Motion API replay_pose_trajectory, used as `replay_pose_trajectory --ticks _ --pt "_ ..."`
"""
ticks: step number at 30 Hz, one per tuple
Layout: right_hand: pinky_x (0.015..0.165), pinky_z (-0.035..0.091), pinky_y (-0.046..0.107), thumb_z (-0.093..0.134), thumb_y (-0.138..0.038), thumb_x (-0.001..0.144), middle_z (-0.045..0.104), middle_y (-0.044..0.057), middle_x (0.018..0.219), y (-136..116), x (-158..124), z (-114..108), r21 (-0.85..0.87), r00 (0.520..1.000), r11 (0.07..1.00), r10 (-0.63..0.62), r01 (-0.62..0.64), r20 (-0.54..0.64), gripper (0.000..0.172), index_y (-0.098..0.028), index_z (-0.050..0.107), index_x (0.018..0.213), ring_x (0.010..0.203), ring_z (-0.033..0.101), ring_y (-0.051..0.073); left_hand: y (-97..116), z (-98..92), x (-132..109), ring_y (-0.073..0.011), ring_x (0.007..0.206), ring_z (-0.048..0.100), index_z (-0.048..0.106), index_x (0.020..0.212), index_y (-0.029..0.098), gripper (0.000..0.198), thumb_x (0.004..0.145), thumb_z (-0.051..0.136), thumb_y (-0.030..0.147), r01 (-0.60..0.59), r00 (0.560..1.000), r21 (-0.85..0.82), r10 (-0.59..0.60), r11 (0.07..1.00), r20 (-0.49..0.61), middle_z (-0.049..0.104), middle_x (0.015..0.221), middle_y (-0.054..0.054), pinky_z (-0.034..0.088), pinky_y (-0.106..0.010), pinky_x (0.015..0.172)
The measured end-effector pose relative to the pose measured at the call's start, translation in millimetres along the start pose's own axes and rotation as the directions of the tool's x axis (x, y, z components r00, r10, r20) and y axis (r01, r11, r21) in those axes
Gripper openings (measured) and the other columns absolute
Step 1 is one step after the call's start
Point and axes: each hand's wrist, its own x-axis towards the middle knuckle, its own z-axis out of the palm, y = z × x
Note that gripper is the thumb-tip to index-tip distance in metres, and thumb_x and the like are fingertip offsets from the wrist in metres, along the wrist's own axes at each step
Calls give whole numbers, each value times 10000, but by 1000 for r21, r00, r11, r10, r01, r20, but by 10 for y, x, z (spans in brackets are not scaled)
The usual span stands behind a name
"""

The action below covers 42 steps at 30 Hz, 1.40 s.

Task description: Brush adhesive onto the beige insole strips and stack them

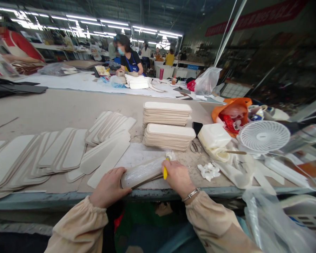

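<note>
Strip [143, 171], glossy on top, lies on worktop [55, 105] near the front edge, btwn both hands. Long axis runs L–R, R end angled away from wearer. L hand [109, 188] is at L end, fingers holding it, thumb along near side. R hand [177, 177] nearer R end, fingers closed on yellow tool [165, 172]. Strip's R end mostly hidden by R hand; tool's working tip unclear, white clump [170, 154] just beyond. Can't tell layer count underneath.
</note>
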Motion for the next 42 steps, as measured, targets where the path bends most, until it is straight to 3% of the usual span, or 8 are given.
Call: replay_pose_trajectory --ticks 6,13,17,20,25,29,33,42 --pt "685 389 261 524 -215 946 663 24 791 -243 -99 18 237 948 919 -294 315 -121 118 -201 633 904 779 608 168 -17 8 1 -308 1189 574 564 1224 124 628 685 722 403 -4 1000 -3 4 1000 -2 626 1270 -169 418 -401 1040" --pt "607 343 273 481 -251 958 669 69 707 111 -57 -134 81 984 995 67 -54 -166 226 -178 667 852 665 615 181 -33 3 -6 -326 1185 572 588 1150 157 575 662 744 419 0 1000 -24 0 1000 -6 631 1248 -161 424 -415 1027" --pt "635 390 273 473 -257 957 677 61 733 -84 -83 -75 264 992 960 -70 95 -102 226 -188 663 857 686 634 185 -15 16 -22 -324 1162 585 596 1113 193 559 635 777 421 6 1000 -23 -7 1000 -22 648 1194 -132 442 -408 998" --pt "665 449 268 433 -324 993 667 24 742 -230 -109 -68 643 985 747 -128 170 -112 263 -213 653 903 687 637 168 -15 25 -39 -327 1130 597 601 1124 191 624 599 817 449 15 999 -30 -16 999 -34 655 1172 -123 460 -419 979" --pt "546 439 273 494 -469 965 545 -17 603 -9 -33 -100 902 974 431 198 12 -107 303 -227 627 842 563 543 157 -126 -58 -83 -308 1229 560 576 1262 196 777 633 790 597 -12 995 -116 1 993 -99 610 1323 -118 419 -408 1075" --pt "457 367 266 553 -512 922 529 -18 584 205 25 -161 954 901 298 411 11 -139 321 -204 636 891 494 453 137 -314 -158 -81 -263 1201 578 602 1241 185 496 856 609 498 240 921 -69 -249 968 -299 636 1268 -121 416 -381 1064" --pt "470 362 260 575 -511 910 541 -11 589 238 27 -236 960 867 273 461 66 -191 326 -194 641 880 513 449 132 -467 -184 -28 -299 1157 597 646 1130 163 385 825 615 396 496 853 72 -470 865 -229 638 1231 -156 453 -397 969" --pt "530 401 260 524 -478 960 557 -20 631 373 -5 -280 927 822 345 480 144 -306 314 -185 627 918 552 496 122 -579 -255 7 -276 951 684 635 1019 193 345 823 532 458 538 830 10 -527 843 -184 725 994 -111 488 -332 743"
